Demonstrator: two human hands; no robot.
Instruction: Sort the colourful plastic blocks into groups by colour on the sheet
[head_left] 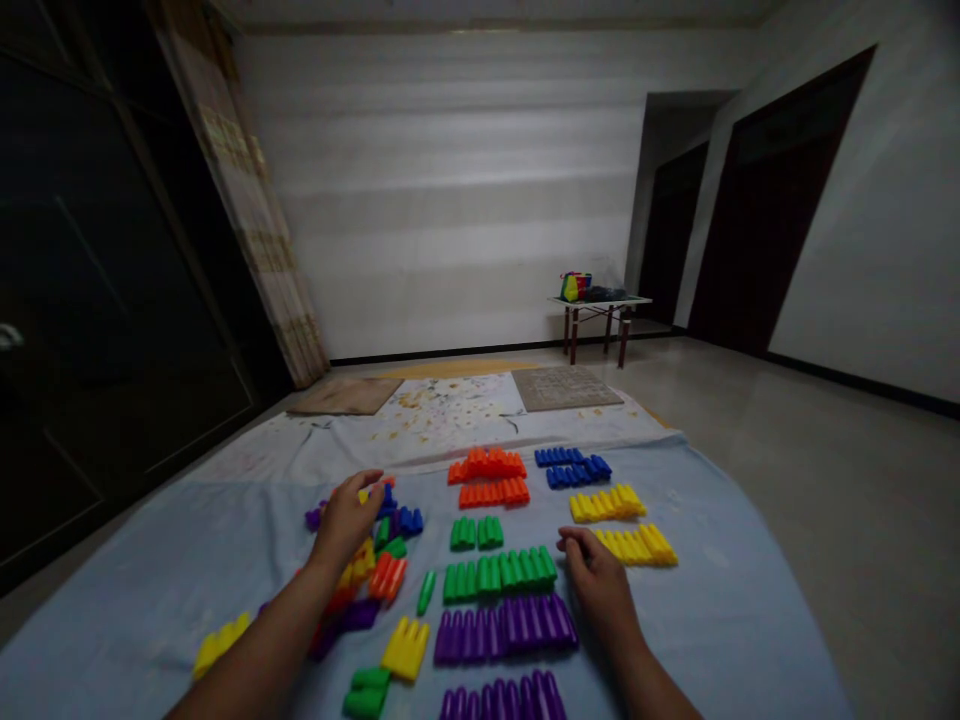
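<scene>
My left hand [352,515] reaches over a mixed pile of ridged plastic pieces, its fingers curled down among yellow and blue ones. What the fingertips hold, if anything, is hidden. A blue piece [410,521] and an orange piece [388,577] lie beside it. My right hand [596,575] rests on the cloth with fingers curled and nothing visible in them. It is between the green row [500,574] and the nearer yellow row [637,545]. Purple rows [506,630] lie nearer me; orange rows [491,478] and blue rows [574,468] lie farther off.
A pale blue cloth [720,600] covers the table, with a flowered cloth [450,405] beyond. Two flat boards, one brown [345,396] and one grey-brown [568,388], lie at the far end. A small table [637,300] with a colourful bag [576,287] stands near the wall.
</scene>
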